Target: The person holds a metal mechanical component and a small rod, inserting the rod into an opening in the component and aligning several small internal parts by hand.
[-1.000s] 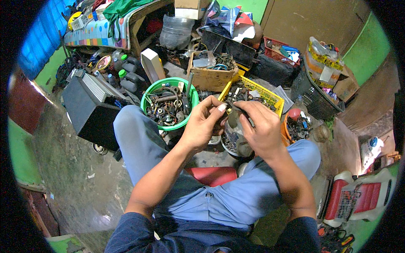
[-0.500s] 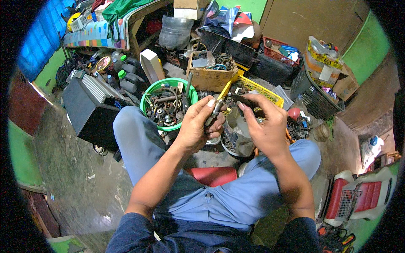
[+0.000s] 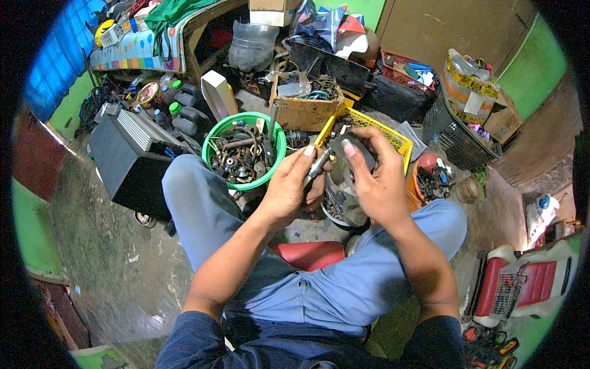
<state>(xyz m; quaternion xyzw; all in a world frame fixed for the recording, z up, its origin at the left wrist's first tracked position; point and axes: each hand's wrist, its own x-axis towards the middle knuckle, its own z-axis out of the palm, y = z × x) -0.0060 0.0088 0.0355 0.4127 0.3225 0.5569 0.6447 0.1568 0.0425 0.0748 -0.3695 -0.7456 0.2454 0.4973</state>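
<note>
My left hand (image 3: 294, 178) is closed around a small silver metal part that looks like a spark plug (image 3: 318, 165), its narrow end slanting up to the right. Between the thumb and fingers of my right hand (image 3: 382, 184) is a dark, flat piece resembling folded sandpaper (image 3: 361, 154). Its edge is close to the plug's upper end; whether they touch I cannot tell. Both hands are held above the gap between my knees. Part of the left fingers is hidden behind the plug.
Beyond my left hand stands a green basin (image 3: 212, 138) full of metal parts. A yellow crate (image 3: 384, 132) sits behind my right hand, with an orange container (image 3: 415, 190) beside it. A cardboard box (image 3: 307, 112) of cables and a black speaker-like box (image 3: 132, 172) stand farther out.
The dark piece has turned so more of its flat face shows, and my right fingers have spread over it. The plug remains in my left hand, angled slightly differently.
</note>
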